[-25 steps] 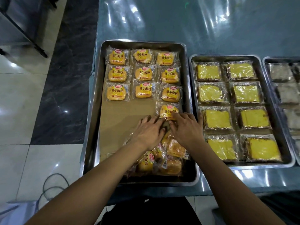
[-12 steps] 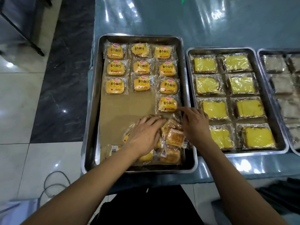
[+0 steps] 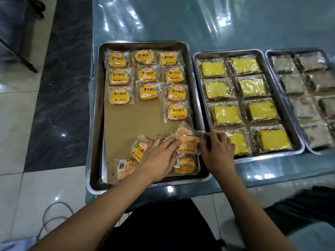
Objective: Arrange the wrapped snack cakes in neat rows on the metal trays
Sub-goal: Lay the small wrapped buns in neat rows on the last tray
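A metal tray [image 3: 95,113] lined with brown paper holds wrapped orange snack cakes. Three neat rows of three fill its far end, and a tenth cake [image 3: 177,112] starts a fourth row at the right. A loose pile of cakes [image 3: 184,165] lies in the near right corner. My left hand [image 3: 159,156] rests flat on the pile, fingers spread. My right hand [image 3: 217,151] pinches the clear wrapper edge of a face-down cake [image 3: 188,142] on top of the pile. One more face-down cake [image 3: 125,167] lies near the front edge.
To the right stands a second tray [image 3: 197,73] with yellow wrapped cake slices in two columns. A third tray [image 3: 268,58] of grey-brown wrapped slices is cut off at the right edge. The table [image 3: 199,20] has a shiny blue cover. A cable [image 3: 54,214] lies on the tiled floor at left.
Both hands drew back from the newly placed fourth-row cake to the loose pile. My right hand has taken the wrapper edge of a top cake.
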Motion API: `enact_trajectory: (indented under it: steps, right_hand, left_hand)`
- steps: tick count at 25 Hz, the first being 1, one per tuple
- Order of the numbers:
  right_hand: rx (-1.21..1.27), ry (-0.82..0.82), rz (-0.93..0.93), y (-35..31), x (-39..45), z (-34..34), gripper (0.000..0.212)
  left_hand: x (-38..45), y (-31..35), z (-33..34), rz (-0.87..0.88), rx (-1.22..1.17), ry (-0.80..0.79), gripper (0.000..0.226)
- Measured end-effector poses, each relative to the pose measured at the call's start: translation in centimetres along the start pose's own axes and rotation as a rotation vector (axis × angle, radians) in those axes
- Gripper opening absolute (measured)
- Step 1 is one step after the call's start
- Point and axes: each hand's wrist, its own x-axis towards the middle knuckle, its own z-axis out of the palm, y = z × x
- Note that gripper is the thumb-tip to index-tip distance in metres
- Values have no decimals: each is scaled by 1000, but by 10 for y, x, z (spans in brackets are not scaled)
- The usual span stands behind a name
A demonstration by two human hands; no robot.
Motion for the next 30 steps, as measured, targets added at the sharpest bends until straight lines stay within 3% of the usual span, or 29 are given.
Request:
enact_trajectory:
  steps: [7,11,14,17,20,22,25,28,30]
  right_hand:
    - [6,-60,-18,-11,-7,0,27]
    - [203,-88,-31,-15,-16,-6,27]
    - [451,-94,-115,-24,-24,-10,40]
    - [574,24,-104,-32,-25,-17,60]
    - [633,72,-148,-46,-21,-28,61]
    - [688,5,-244,-60,-22,-32,51]
    - [782,-226,-308,-83,-30,-23,32]
    - [776,-406,-367,-98,-33,-7,32]
    - [775,-422,-352,-102,-34,0,32]
  left_hand:
    - [-4,6,-5,1,5,-10,57]
    - [-7,6,-4,-11,7,-39,58]
    - [-6,0,-2,-5,-20,1,55]
    - [-8,-6,-3,10,-52,33,53]
    - [-11,-17,-5,-5,-120,26,53]
    - [-19,-26,-7,-45,-215,83,51]
    - [-35,-33,-13,-159,-457,240,41]
    - [-47,-35,-17,-279,-538,253,37]
    - [-49,-37,-14,-313,-513,240,45]
